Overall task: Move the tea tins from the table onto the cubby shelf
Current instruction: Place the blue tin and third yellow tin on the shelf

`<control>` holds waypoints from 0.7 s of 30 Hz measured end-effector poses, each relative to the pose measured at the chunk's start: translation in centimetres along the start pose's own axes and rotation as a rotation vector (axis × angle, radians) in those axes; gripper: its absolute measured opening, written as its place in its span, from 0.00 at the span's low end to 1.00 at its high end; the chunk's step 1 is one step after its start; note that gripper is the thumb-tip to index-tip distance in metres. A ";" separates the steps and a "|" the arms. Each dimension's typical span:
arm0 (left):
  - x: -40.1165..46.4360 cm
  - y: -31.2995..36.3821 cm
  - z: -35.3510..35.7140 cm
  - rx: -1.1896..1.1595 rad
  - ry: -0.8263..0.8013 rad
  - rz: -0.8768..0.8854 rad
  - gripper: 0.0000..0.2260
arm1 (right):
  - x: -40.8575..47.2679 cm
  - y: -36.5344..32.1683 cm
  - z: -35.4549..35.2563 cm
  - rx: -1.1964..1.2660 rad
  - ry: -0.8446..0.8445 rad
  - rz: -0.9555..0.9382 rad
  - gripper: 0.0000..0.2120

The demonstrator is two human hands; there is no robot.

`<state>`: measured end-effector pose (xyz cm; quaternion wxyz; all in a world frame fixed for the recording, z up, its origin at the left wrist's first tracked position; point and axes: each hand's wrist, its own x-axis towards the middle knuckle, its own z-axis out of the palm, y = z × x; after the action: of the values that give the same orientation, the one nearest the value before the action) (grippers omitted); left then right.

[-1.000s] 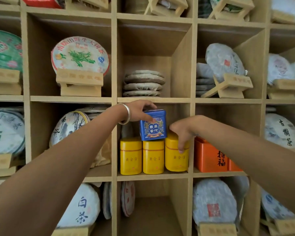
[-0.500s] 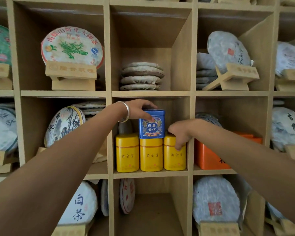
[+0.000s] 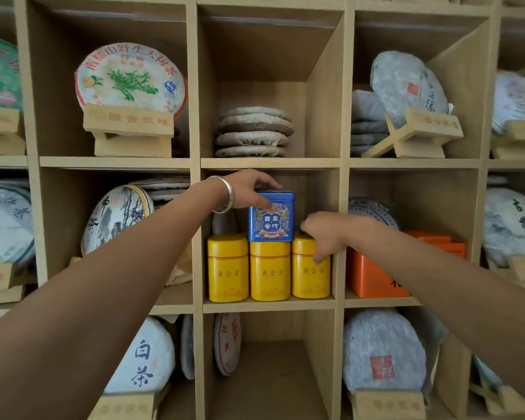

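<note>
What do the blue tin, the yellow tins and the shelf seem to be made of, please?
Blue tin: probably printed metal, glossy, with a rolled lid rim and crisp corners.
Yellow tins: likely painted metal, smooth satin sheen, separate caps; plastic cannot be ruled out.
Shelf: pale wood or wood-look board, matte, with faint grain and square-cut edges.

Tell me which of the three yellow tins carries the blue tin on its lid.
The middle yellow tin. The blue tin, gripped by the left hand, sits on its lid; the two outer yellow tins carry no tin.
</note>
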<state>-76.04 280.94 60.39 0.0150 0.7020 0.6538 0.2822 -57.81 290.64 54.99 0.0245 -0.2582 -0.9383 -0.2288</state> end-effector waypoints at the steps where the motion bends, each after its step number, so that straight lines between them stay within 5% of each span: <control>1: 0.0 0.0 0.0 -0.009 0.004 -0.001 0.23 | -0.1 0.0 0.1 0.000 0.005 0.001 0.25; 21: 0.8 -0.3 0.3 0.035 0.016 -0.045 0.23 | -0.3 0.0 0.6 0.017 0.020 -0.023 0.22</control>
<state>-76.21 281.81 60.35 0.0041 0.6849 0.6743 0.2759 -57.51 290.76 54.36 0.0336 -0.2451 -0.9428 -0.2235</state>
